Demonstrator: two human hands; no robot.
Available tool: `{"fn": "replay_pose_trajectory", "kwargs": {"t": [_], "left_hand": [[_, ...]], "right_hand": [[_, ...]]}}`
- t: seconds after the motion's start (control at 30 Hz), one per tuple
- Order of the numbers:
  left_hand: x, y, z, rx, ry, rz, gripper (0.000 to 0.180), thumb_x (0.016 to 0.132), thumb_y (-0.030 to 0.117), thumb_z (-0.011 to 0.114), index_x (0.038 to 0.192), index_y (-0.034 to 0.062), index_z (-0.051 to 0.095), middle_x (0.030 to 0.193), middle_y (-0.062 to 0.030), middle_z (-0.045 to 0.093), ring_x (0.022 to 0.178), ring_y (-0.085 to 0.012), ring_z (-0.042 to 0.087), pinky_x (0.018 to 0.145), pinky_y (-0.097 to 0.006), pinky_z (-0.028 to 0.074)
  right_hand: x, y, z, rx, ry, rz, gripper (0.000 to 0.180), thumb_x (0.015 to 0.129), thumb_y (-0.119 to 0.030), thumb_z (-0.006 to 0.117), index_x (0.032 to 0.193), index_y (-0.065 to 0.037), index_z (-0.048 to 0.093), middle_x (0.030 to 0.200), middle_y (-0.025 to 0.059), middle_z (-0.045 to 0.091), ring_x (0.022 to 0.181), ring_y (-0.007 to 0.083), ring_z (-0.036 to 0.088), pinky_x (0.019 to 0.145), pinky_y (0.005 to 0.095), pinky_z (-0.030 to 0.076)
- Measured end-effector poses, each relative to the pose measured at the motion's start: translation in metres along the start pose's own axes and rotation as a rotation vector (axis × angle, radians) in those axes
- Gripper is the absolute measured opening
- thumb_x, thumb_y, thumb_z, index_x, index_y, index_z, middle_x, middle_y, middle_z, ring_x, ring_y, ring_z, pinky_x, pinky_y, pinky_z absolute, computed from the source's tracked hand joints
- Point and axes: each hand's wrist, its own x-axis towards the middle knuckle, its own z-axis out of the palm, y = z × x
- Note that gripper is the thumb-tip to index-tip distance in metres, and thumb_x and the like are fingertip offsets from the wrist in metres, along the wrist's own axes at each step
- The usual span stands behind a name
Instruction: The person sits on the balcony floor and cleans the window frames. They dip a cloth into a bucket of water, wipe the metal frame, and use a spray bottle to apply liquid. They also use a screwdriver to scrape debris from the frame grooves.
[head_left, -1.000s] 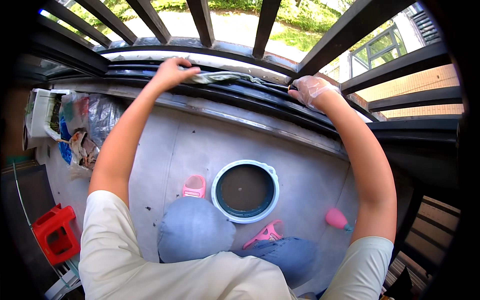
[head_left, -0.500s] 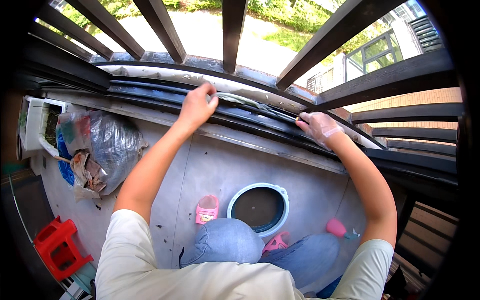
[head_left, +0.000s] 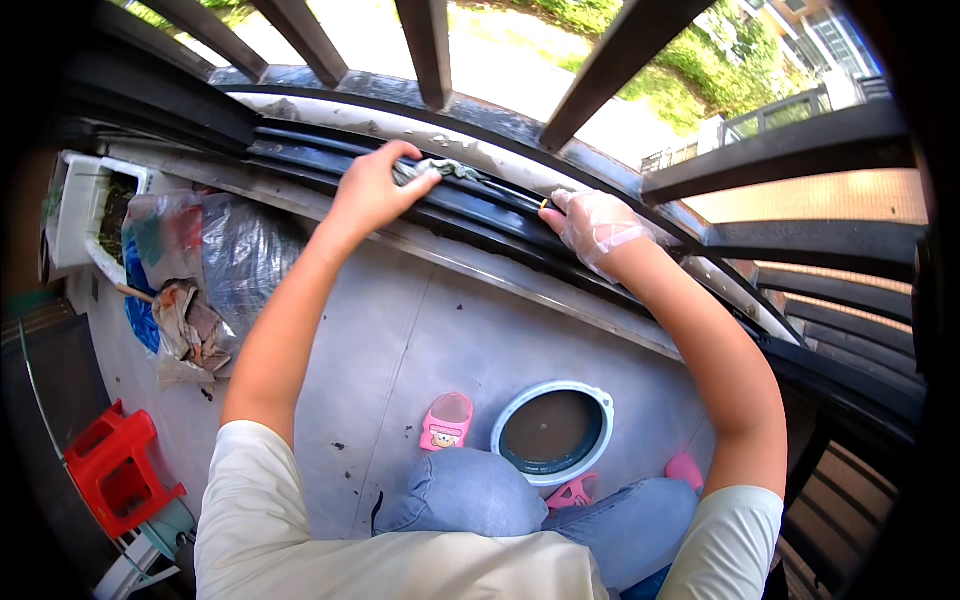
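My left hand (head_left: 372,190) pinches the grey rag (head_left: 432,170) onto the dark sliding-door track (head_left: 300,150); gloved right hand (head_left: 597,222), fingers curled, braces alongside. I'd press firmly, wiping along the groove.

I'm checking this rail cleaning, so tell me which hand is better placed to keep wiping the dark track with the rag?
Left, most likely. The left hand has the rag pinched in its grip on the dark track. The gloved right hand only rests on the track beside it.

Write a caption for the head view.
Bare left hand presses a rag on the dark rail; gloved right hand alongside.
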Motion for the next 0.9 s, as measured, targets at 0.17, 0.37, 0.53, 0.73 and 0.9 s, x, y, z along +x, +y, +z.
{"fn": "replay_pose_trajectory", "kwargs": {"t": [0.17, 0.37, 0.53, 0.73, 0.9], "left_hand": [[-0.023, -0.010, -0.001, -0.086, 0.130, 0.209, 0.012, 0.078, 0.011, 0.066, 0.085, 0.0025, 0.061, 0.079, -0.0111, 0.055, 0.069, -0.0260, 0.055, 0.062, -0.032, 0.045], [-0.044, -0.009, 0.010, -0.206, 0.142, 0.197, 0.012, 0.077, 0.005, 0.061, 0.087, 0.0021, 0.055, 0.089, -0.0140, 0.059, 0.081, -0.0291, 0.059, 0.070, -0.034, 0.047], [-0.032, -0.022, 0.015, -0.318, 0.264, 0.010, 0.016, 0.079, 0.007, 0.053, 0.092, 0.0000, 0.056, 0.087, -0.0172, 0.062, 0.079, -0.0294, 0.062, 0.070, -0.035, 0.048], [-0.020, -0.026, -0.009, -0.293, 0.190, -0.207, 0.019, 0.080, 0.019, 0.061, 0.088, 0.0015, 0.061, 0.071, -0.0163, 0.062, 0.069, -0.0280, 0.062, 0.066, -0.033, 0.048], [-0.017, -0.045, -0.023, -0.036, 0.333, -0.086, 0.021, 0.075, 0.019, 0.068, 0.088, 0.0025, 0.063, 0.080, -0.0173, 0.063, 0.075, -0.0340, 0.061, 0.068, -0.037, 0.048]], "right_hand": [[0.026, -0.033, -0.002, -0.023, 0.009, 0.029, 0.036, 0.091, -0.034, 0.047, 0.088, -0.002, 0.061, 0.079, 0.0216, 0.062, 0.077, 0.0374, 0.060, 0.070, 0.0425, 0.048], [0.043, -0.056, -0.010, -0.004, -0.061, 0.066, 0.038, 0.091, -0.036, 0.047, 0.095, -0.002, 0.062, 0.086, 0.0227, 0.062, 0.083, 0.0378, 0.060, 0.075, 0.0431, 0.047], [0.057, -0.063, -0.011, -0.042, -0.121, 0.088, 0.040, 0.091, -0.040, 0.045, 0.094, -0.003, 0.060, 0.090, 0.0198, 0.063, 0.088, 0.0352, 0.059, 0.079, 0.0419, 0.046], [0.070, -0.054, -0.011, 0.086, -0.153, 0.061, 0.042, 0.091, -0.039, 0.046, 0.097, 0.000, 0.060, 0.090, 0.0224, 0.062, 0.089, 0.0368, 0.059, 0.079, 0.0422, 0.046], [0.103, -0.079, -0.002, 0.188, -0.103, 0.003, 0.037, 0.092, -0.035, 0.048, 0.096, -0.001, 0.062, 0.085, 0.0242, 0.061, 0.083, 0.0401, 0.058, 0.074, 0.0429, 0.046]]}}
